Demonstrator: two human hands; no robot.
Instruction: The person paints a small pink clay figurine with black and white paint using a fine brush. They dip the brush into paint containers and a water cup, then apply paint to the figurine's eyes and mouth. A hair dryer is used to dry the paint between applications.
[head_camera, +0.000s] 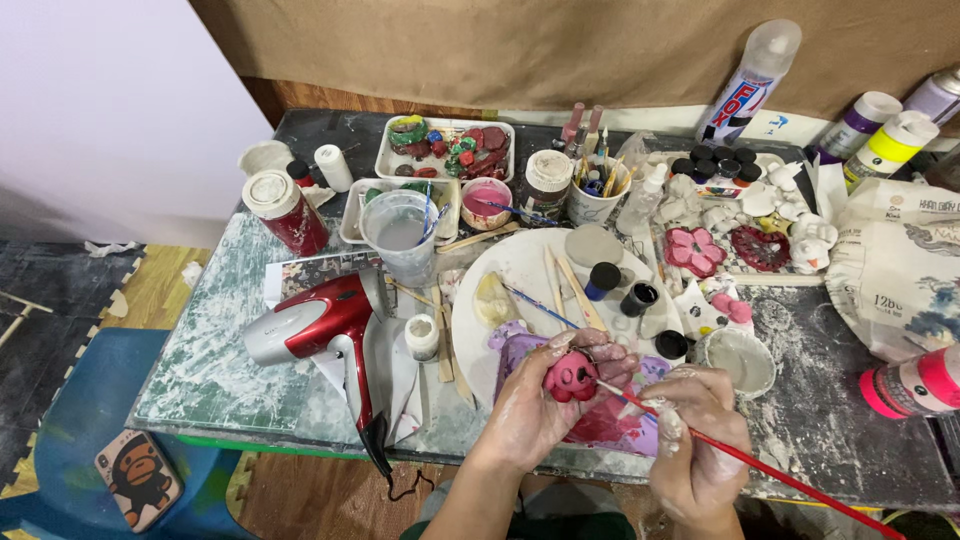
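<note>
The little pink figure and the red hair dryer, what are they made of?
The pink figure in the left hand looks like plaster, painted matte pink; unpainted white ones lie nearby. The hair dryer looks like glossy red plastic: it shines.

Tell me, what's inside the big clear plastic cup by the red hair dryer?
The clear plastic cup holds cloudy grey water, with thin brushes leaning out over its rim. Their tips sit down in the murky water, so the bristles cannot be seen.

We see bright, even, diffuse light from above; shadows soft and short. Mild glare on red hair dryer (320, 320). Focus sharp across table (200, 370); wide-angle bending at edges; slight softness at frame corners.
</note>
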